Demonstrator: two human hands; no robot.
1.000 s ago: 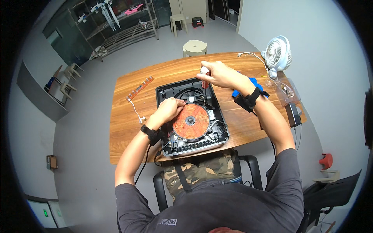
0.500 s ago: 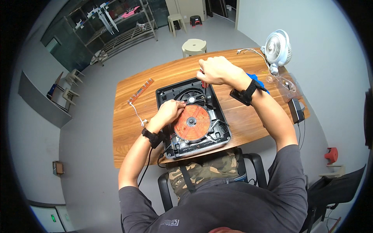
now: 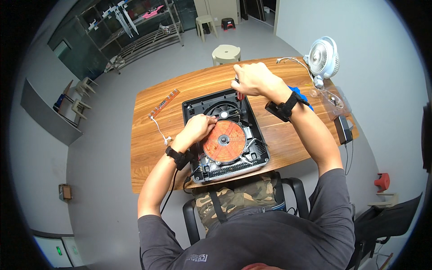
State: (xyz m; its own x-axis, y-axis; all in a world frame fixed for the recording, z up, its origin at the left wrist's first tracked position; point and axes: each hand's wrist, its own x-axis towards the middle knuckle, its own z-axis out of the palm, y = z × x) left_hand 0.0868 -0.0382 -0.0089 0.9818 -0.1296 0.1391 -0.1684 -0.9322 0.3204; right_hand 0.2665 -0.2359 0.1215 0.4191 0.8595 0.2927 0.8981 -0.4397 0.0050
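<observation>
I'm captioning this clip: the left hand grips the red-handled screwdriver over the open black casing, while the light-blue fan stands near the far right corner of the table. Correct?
Not quite: the head view shows the right hand gripping the red-handled screwdriver over the open black casing. The light-blue fan does stand near the far right corner of the table.

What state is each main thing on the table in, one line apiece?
Black housing, open, insides exposed
Orange-red coil, seated in the housing, uncovered
Red screwdriver, roughly upright, gripped in right hand
Circuit strip, outside the housing, white cable attached
Desk fan, standing upright; spinning cannot be told
</observation>
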